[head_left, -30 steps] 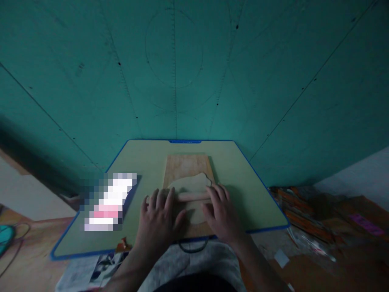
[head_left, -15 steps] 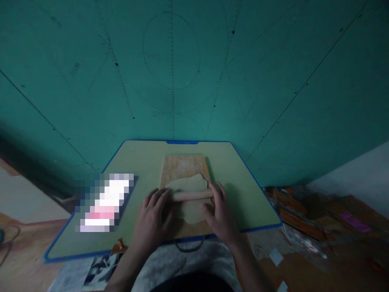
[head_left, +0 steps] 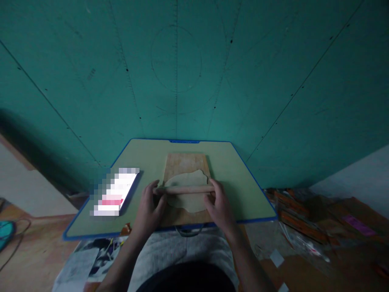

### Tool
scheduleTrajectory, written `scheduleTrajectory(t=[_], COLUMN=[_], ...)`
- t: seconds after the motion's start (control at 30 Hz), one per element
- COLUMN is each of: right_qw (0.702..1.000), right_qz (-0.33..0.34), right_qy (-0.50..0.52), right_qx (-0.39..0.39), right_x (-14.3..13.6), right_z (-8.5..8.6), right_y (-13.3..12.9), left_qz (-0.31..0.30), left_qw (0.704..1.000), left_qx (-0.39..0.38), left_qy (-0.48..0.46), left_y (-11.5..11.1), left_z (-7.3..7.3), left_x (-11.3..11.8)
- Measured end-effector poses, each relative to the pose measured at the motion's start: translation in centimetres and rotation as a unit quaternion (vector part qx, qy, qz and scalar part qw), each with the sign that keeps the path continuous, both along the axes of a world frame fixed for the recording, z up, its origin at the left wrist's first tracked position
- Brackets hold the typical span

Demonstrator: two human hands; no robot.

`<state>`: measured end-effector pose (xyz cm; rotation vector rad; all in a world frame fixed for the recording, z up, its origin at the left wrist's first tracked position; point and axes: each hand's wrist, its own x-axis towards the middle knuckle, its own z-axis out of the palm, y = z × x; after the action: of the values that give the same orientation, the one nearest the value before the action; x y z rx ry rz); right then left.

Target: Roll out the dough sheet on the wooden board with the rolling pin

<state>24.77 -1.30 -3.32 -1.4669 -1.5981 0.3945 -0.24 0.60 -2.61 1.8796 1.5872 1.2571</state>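
Observation:
A pale wooden rolling pin [head_left: 187, 189] lies crosswise on a flat, uneven sheet of dough [head_left: 190, 205]. Under the dough is a wooden board [head_left: 186, 159], its far part bare and dusted whitish. My left hand [head_left: 150, 207] is curled around the pin's left end, with the thumb on the near side. At the opposite end, my right hand [head_left: 221, 206] grips the pin between fingers and thumb. Dough shows both beyond and in front of the pin. Fingers partly hide the pin's ends.
The board rests on a light folding table [head_left: 240, 182] with a blue edge, against a green wall [head_left: 258, 73]. A bright, pixel-blurred flat object [head_left: 114, 192] lies on the left. Flattened cardboard [head_left: 304, 227] covers floor to the right.
My left hand has shifted outward, baring more of the pin's left part. The pin sits slightly farther up the dough. The whole view has also shifted a little.

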Motion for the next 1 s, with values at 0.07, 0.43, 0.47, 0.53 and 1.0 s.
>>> scheduleTrajectory(t=[0.07,0.43,0.47,0.53,1.0], right_qw=[1.0,0.998,0.998,0.997,0.993], right_qz=[0.003,-0.003,-0.002,0.001,0.011], right_qy=[0.01,0.038,0.04,0.042,0.066], right_qx=[-0.002,0.053,0.057,0.066,0.096], right_x=[0.1,0.5,0.5,0.6,1.0], right_z=[0.0,-0.8,-0.9,-1.0,-1.3], right_y=[0.0,0.6,0.7,0.7,0.8], left_qz=[0.006,0.004,0.001,0.001,-0.031], left_qw=[1.0,1.0,1.0,1.0,0.999], left_qx=[-0.001,-0.011,-0.011,-0.008,0.016], left_qy=[-0.003,-0.013,-0.011,-0.01,0.001], left_y=[0.1,0.6,0.6,0.7,0.4], left_z=[0.0,-0.3,-0.2,-0.2,0.4], left_x=[0.0,-0.2,-0.2,-0.1,-0.2])
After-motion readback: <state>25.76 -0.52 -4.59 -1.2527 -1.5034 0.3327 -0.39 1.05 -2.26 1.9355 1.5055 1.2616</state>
